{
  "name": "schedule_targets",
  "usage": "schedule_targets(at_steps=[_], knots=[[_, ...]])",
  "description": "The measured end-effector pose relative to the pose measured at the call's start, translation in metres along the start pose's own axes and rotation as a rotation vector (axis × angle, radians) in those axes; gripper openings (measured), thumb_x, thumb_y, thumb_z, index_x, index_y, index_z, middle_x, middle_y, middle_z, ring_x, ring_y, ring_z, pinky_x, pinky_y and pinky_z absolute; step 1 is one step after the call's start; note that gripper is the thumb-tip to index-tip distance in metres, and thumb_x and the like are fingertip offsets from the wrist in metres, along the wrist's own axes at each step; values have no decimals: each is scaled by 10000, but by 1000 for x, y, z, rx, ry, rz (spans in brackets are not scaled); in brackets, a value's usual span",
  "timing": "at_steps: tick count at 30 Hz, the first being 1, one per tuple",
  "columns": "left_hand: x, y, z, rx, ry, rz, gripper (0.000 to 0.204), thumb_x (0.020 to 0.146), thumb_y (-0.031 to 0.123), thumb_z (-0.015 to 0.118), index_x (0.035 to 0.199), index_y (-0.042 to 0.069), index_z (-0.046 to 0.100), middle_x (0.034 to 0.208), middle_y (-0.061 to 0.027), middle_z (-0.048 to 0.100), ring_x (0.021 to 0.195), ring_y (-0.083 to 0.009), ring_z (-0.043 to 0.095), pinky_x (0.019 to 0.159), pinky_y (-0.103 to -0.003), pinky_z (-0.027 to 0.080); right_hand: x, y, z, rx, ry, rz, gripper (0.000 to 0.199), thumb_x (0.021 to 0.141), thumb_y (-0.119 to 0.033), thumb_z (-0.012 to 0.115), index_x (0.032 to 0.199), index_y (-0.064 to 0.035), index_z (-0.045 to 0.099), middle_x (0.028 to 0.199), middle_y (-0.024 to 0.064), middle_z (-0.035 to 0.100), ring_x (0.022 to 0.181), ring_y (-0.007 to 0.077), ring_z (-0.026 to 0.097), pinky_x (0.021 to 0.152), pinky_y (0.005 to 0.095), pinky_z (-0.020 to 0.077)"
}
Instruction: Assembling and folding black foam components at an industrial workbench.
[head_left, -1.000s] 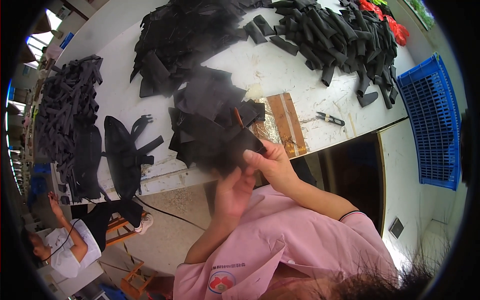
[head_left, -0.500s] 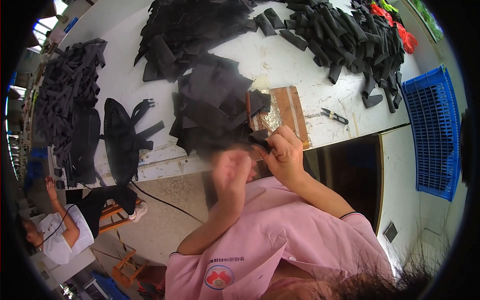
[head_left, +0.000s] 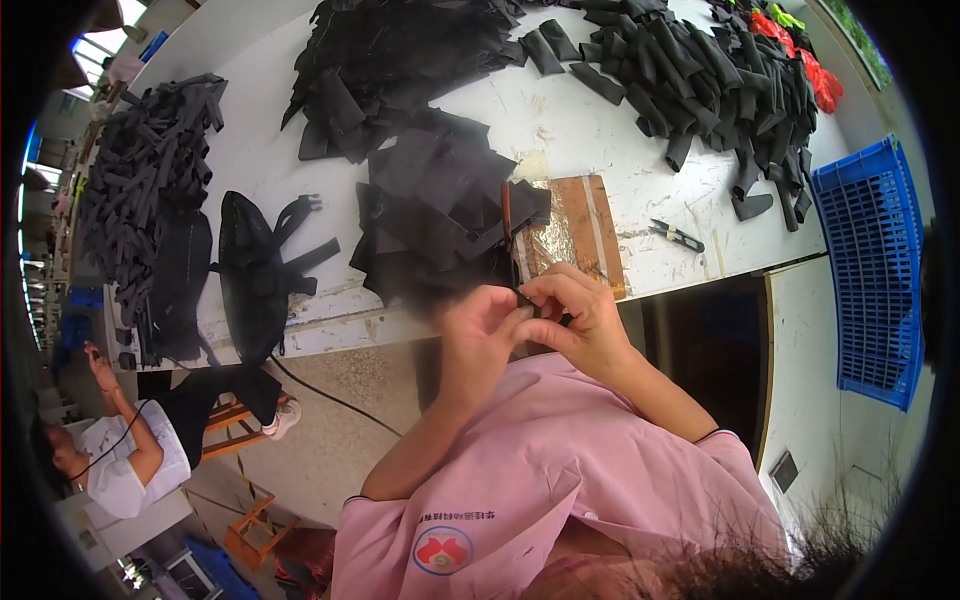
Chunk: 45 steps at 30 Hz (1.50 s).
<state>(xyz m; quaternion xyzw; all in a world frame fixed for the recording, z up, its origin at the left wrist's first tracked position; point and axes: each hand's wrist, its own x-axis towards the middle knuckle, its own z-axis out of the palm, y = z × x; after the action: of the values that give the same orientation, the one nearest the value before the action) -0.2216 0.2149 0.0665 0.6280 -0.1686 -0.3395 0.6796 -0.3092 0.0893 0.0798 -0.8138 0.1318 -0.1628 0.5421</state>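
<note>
A small black fabric piece [head_left: 523,299] is pinched between my two hands at the table's front edge, mostly hidden by the fingers. My left hand [head_left: 476,335] grips its left side with thumb and fingertips. Around its right side close the thumb and curled fingers of my right hand [head_left: 580,318]. Just beyond them lies a loose stack of flat black fabric pieces [head_left: 430,215]. To its right is a brown board [head_left: 588,225] with shiny tape across it, and a reddish-brown strip [head_left: 507,212] stands at the board's left edge.
Thread snips [head_left: 677,235] lie right of the board. Rolled black pieces [head_left: 700,80] heap up at far right, dark sheets [head_left: 390,60] at far left-centre, narrow strips [head_left: 140,190] at left beside a black strapped item [head_left: 250,270]. A blue crate [head_left: 868,275] stands right. Another person [head_left: 130,450] sits left.
My left hand has come in from the left and now meets my right hand at the black piece. The piece has been lowered slightly and turned between the fingers.
</note>
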Motion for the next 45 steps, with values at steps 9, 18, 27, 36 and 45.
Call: schedule_targets(at_steps=[9, 18, 27, 36, 45], knots=[[0, -24, 10, 476, 340, 495, 126, 818, -67, 561, 928, -30, 509, 718, -65, 621, 516, -46, 543, 435, -182, 410, 5, 14, 24, -465, 213, -294, 163, 656, -4, 653, 809, -17, 599, 768, 95, 522, 654, 266, 560, 541, 355, 473], [8, 6, -13, -321, -130, -108, 275, 697, -76, 586, 941, 28, 510, 788, -21, 564, 612, -13, 467, 480, -145, 312, 6, 14, 8, 821, -4, 457, 36, 790, -13, 647, 822, -21, 634, 720, -15, 587, 568, 48, 442, 500, 200, 347], [12, -9, -2, 9, 266, 259, 248, 721, -115, 507, 943, -16, 555, 873, -54, 611, 628, -25, 529, 497, -175, 399, 11, 24, 18, 865, -149, 421, 175, 881, -194, 602, 767, -70, 558, 666, -35, 498, 568, 52, 431, 511, 187, 329], [-5, 18, -19, -904, -613, -99, 500, 649, 6, 585, 1144, -21, 525, 834, -35, 562, 601, -12, 466, 447, -131, 295, 2, 10, 12, 1051, -162, 270, 198, 821, -233, 675, 810, -44, 616, 865, 0, 533, 766, 93, 496, 688, 227, 396], [-9, 13, 5, 0, 27, 272, 308, 794, -102, 524, 1072, 8, 597, 782, 23, 568, 594, -4, 453, 525, -175, 407, 12, 9, 13, 541, 117, -118, 222, 865, -193, 621, 773, -11, 532, 875, 60, 542, 787, 127, 472, 747, 260, 370]])
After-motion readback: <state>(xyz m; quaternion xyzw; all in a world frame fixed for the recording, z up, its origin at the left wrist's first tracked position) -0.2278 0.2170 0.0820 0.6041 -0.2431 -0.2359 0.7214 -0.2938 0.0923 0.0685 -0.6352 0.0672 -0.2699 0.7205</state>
